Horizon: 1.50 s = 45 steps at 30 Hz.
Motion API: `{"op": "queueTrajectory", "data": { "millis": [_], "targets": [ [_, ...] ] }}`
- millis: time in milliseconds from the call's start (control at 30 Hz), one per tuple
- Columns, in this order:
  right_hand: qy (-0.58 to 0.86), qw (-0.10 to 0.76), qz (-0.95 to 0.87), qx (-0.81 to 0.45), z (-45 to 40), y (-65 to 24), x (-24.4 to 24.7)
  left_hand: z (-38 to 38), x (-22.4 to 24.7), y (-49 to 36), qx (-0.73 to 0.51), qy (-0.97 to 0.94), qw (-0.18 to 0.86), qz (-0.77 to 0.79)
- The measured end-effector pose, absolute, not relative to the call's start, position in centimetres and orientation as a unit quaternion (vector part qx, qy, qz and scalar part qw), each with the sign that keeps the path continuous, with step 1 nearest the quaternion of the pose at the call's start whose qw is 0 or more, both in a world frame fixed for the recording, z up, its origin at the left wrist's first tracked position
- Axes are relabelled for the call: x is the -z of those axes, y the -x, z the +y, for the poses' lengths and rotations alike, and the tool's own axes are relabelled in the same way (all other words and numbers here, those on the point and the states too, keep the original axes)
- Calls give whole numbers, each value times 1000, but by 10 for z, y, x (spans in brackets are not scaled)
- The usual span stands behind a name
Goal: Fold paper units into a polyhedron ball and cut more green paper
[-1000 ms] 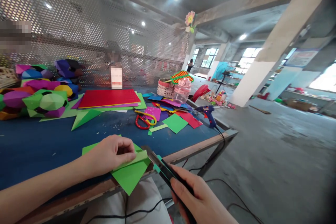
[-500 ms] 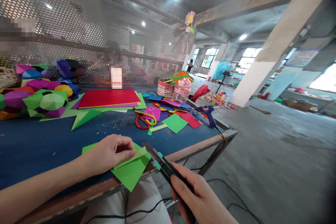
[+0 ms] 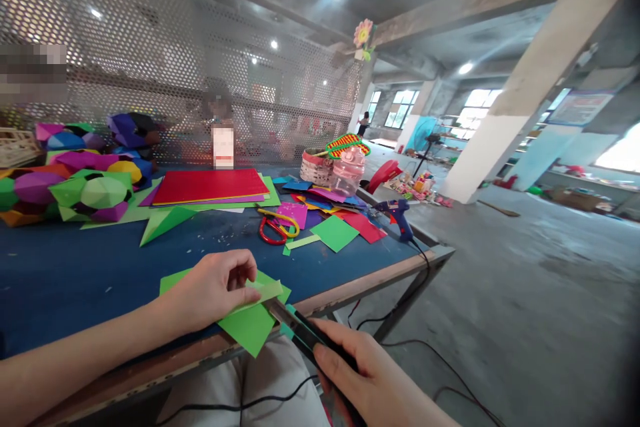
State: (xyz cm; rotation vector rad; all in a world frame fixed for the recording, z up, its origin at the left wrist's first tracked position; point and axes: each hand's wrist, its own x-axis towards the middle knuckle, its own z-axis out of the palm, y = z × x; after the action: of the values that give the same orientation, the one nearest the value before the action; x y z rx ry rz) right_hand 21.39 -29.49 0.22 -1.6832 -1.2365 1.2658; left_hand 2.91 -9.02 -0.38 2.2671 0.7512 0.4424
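Note:
A sheet of green paper [image 3: 253, 328] lies at the table's front edge, one corner jutting past it. On top, my left hand [image 3: 225, 283] presses a folded light green strip [image 3: 271, 291] between thumb and curled fingers. My right hand [image 3: 350, 360] is wrapped round a black and teal utility knife [image 3: 305, 328]. Its blade is out and its tip lies at the lower edge of the strip, close to my left thumb. Whether the blade touches the paper I cannot tell.
Scissors [image 3: 273, 232], loose paper squares [image 3: 334, 233] and a blue glue gun [image 3: 397, 219] lie beyond my hands. Stacked red card [image 3: 210, 187], paper polyhedra [image 3: 95, 193], a basket [image 3: 316, 170] and a clear pink bottle [image 3: 349, 172] stand farther back. Black cables hang below the table.
The knife has moved left and down, its tip going from above the strip's end to the strip's lower edge. My left hand stays on the paper, its fingers slightly raised.

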Motion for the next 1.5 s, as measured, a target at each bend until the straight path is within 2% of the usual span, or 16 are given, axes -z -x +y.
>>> {"op": "queueTrajectory", "data": {
  "millis": [100,233,367,867,1500],
  "targets": [
    [648,335,-496,-471,-293,-216,-5,-80,1,-26,-167,-906,326,213],
    [645,313,-494,-492,-291,-218,-10,-61,-6,-22,-101,-954,280,42],
    [642,305,-493,-503,-289,-220,-11,-49,-11,-20,-52,-975,216,-17],
    [642,292,-473,-528,-284,-223,-15,-55,-13,-7,-62,-983,175,10],
    [627,295,-442,-569,-286,-217,-17,-51,-16,1,46,-974,217,43]
  ]
}}
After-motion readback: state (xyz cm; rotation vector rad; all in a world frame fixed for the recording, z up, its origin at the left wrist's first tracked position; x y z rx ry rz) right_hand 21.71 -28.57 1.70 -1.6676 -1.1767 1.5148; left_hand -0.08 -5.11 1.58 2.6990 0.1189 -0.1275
